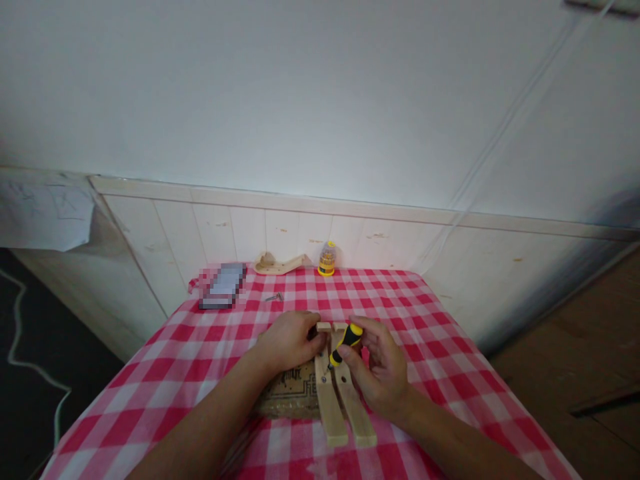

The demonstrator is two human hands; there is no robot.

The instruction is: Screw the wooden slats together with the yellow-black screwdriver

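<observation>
Nearest me, below the grip: two pale flat wooden slats lie side by side, free ends toward me. They rest partly on a flat engraved wooden panel just left of them, all on the red-and-white checked tablecloth.

My right hand is closed around a short yellow-and-black screwdriver. Its tip is down on the left slat, at what may be a screw head — too small to be sure. My left hand clamps the slats' far ends.

Judgement: the shaft wants to stand square to the wood under steady downward pressure, with the left hand pinning the stack so nothing swivels.

Beyond the grip, well apart — small loose metal screws, a dark flat blurred object, a curved pale wooden piece and a small yellow clear-topped bit holder by the white panelled wall.
</observation>
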